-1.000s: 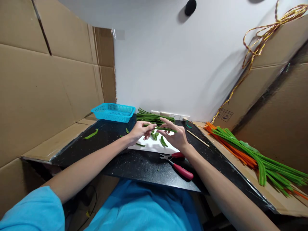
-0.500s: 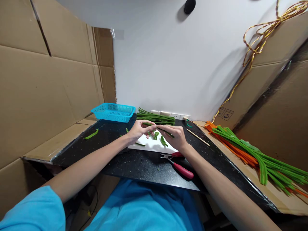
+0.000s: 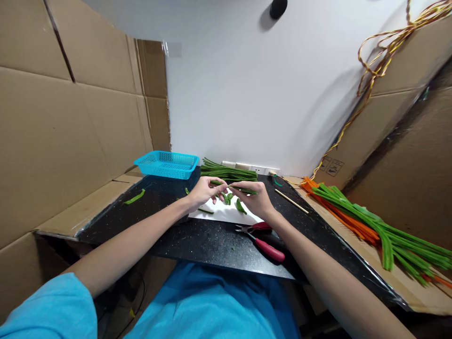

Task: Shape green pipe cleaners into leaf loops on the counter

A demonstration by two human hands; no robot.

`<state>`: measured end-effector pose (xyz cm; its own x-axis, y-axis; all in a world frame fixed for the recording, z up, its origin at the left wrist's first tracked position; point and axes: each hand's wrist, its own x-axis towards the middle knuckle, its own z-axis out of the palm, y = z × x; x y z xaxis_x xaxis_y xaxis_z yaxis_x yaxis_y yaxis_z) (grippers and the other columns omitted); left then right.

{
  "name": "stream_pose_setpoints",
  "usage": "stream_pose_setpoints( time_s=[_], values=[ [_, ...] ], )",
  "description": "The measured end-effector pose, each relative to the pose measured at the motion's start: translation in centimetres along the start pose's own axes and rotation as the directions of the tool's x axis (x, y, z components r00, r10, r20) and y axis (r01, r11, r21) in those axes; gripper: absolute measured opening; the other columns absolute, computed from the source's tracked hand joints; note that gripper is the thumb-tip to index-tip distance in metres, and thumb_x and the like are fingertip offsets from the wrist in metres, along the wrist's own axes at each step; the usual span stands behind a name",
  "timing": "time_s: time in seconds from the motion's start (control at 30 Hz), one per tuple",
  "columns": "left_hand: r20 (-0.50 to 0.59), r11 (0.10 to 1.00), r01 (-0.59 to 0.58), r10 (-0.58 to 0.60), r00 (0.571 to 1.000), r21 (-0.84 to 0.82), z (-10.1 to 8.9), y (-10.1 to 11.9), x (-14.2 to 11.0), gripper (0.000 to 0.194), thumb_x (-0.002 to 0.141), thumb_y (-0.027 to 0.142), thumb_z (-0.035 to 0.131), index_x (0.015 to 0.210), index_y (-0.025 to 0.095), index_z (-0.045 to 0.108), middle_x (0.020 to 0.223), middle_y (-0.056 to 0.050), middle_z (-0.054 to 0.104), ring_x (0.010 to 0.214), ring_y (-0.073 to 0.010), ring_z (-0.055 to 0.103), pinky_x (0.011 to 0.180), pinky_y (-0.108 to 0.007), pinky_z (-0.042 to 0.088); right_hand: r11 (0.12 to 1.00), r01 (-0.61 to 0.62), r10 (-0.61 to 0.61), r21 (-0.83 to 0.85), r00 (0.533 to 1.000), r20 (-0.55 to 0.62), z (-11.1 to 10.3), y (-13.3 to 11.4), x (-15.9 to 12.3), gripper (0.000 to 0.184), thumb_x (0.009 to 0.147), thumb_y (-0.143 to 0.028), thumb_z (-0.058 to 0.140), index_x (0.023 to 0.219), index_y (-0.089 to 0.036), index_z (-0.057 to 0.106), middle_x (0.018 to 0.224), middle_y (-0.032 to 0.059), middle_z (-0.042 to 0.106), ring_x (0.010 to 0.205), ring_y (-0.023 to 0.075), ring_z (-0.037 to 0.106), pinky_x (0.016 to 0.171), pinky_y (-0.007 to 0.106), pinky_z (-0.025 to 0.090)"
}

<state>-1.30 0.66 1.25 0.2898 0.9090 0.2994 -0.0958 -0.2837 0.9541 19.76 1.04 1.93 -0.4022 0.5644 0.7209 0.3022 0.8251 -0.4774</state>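
Observation:
My left hand (image 3: 204, 192) and my right hand (image 3: 254, 199) meet above a white sheet (image 3: 226, 214) on the black counter. Both pinch a thin green stem (image 3: 243, 190) that runs between them, fingers closed on it. Short green pieces (image 3: 240, 206) lie on the white sheet just under my hands. A bundle of green stems (image 3: 228, 173) rests behind my hands by the wall. Red-handled cutters (image 3: 263, 242) lie on the counter in front of my right wrist.
A blue plastic basket (image 3: 165, 164) stands at the back left of the black counter (image 3: 197, 240). Long green and orange stems (image 3: 370, 223) lie on cardboard at the right. A wooden stick (image 3: 291, 201) and a green scrap (image 3: 134, 197) lie nearby. Cardboard walls enclose both sides.
My right hand has closed from spread fingers to a pinch on the stem. Both hands have drawn closer together over the white sheet.

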Motion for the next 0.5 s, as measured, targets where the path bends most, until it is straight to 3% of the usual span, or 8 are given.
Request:
stream_pose_setpoints(
  time_s=[0.17,0.5],
  values=[
    [0.009,1.000,-0.022,0.022,1.000,0.001,0.09,-0.16,0.08,0.063,0.064,0.060,0.094,0.092,0.009,0.071,0.075,-0.008,0.074,0.055,-0.0168,0.071,0.038,-0.020,0.047,0.953,-0.195,0.186,0.233,0.981,0.061,-0.20,-0.34,0.35,0.041,0.085,-0.055,0.079,0.094,-0.016,0.086,0.067,0.0059,0.073,0.051,0.0152,0.061,0.047,0.027,0.051],
    [0.017,0.999,0.000,0.001,1.000,-0.049,-0.13,-0.05,0.04,0.056,0.070,0.051,0.094,0.102,0.011,0.070,0.083,-0.009,0.076,0.061,-0.0161,0.071,0.041,-0.020,0.048,0.835,-0.341,0.318,0.432,0.939,0.127,-0.41,-0.40,0.77,0.041,0.078,-0.053,0.086,0.090,-0.013,0.086,0.070,0.0073,0.073,0.048,0.0115,0.055,0.045,0.026,0.046]
  ],
)
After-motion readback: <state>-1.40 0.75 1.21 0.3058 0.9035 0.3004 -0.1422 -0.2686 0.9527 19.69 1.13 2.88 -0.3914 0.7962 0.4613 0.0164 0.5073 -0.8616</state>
